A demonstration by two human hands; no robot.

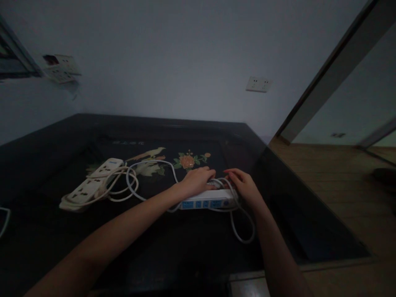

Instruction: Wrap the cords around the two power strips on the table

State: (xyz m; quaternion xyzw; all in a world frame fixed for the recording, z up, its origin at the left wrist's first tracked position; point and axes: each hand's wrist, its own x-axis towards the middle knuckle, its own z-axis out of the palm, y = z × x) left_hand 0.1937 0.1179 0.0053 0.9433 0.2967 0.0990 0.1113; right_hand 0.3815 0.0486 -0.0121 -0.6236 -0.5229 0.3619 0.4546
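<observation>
Left hand (198,181) partly hides the cord (218,181); its grip is obscured. Lettering (128,142) is too blurred to read. Frame edges cut off a white-rimmed object (8,216), left, and a dark object (384,176), right.

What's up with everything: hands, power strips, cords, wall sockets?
Left hand: curled at right cord.
Right hand: bent near right cord.
Right cord: looped, partly over right strip.
Right strip: blue sockets empty.
Left strip: lying flat, visible sockets empty.
Left cord: loosely looped.
Right wall socket: empty.
Left wall sockets: unclear.
</observation>
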